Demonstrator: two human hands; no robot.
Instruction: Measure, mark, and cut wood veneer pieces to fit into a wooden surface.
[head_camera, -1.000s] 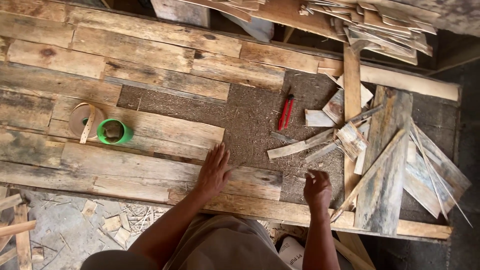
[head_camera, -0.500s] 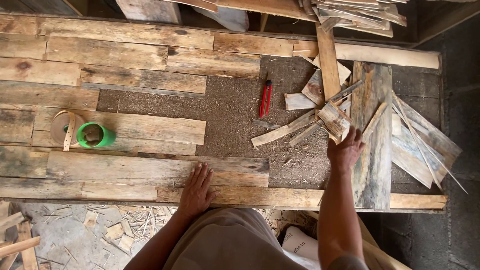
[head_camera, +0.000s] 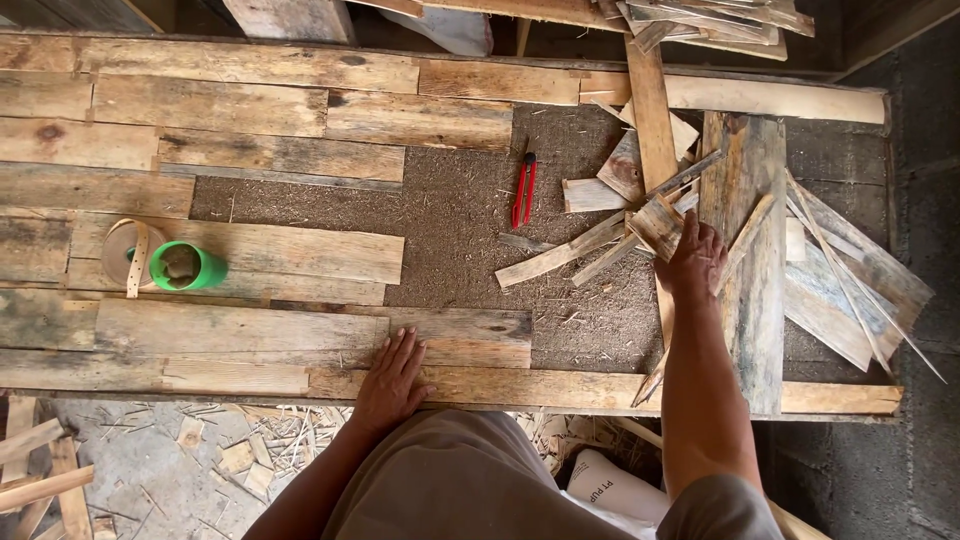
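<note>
I look down at a tabletop (head_camera: 470, 215) partly covered with weathered planks (head_camera: 250, 250). My left hand (head_camera: 392, 380) lies flat, fingers apart, on the plank at the near edge. My right hand (head_camera: 693, 262) reaches into a heap of wood offcuts (head_camera: 650, 215) at the right, its fingers over a small scrap; whether it grips the scrap I cannot tell. A long upright grey board (head_camera: 745, 250) lies just right of that hand. Red-handled pliers (head_camera: 523, 190) rest on the bare brown surface left of the heap.
A green cup (head_camera: 185, 267) and a tan ring with a strap (head_camera: 125, 255) sit on a plank at the left. Thin splintered slats (head_camera: 850, 280) fan out at the far right. Wood chips litter the floor (head_camera: 200, 450) below.
My right hand has moved from the near edge up and right into the offcut heap. My left hand stays at the near edge. The view has shifted.
</note>
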